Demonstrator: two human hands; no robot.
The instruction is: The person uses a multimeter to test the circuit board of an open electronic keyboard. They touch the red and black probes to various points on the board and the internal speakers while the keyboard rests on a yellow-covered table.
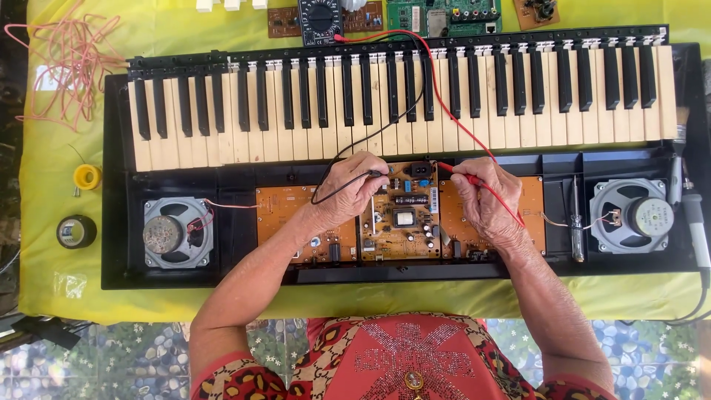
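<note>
Here I see the opened electronic keyboard with black plastic case [118, 222] lying on the counter covered with yellow cloth [52, 244], its row of cream and black keys [400, 104] tilted up at the far side. My left hand [348, 194] is closed around the thin black test probe [374, 174], and my right hand [485, 200] is closed around the thin red test probe [448, 169]. Both tips touch the upper edge of the brown middle circuit board with dark components [400, 218], which sits in the case between two plainer orange boards [285, 215].

I judge that the step in hand is measuring points on this middle board. The next move would call for steady fingers, because the parts stand close together and a tip can slip between them.

The red and black leads [433, 81] run over the keys to the dark round-dial multimeter [320, 18] at the far edge. Two round grey metal loudspeakers [178, 232] sit at the ends of the case; I point to the left one. A slim screwdriver with clear handle [576, 218] lies beside the right one. A tangle of pink wire [63, 63], a small yellow spool [87, 176] and a black tape roll [76, 231] lie on the cloth at the left.
</note>
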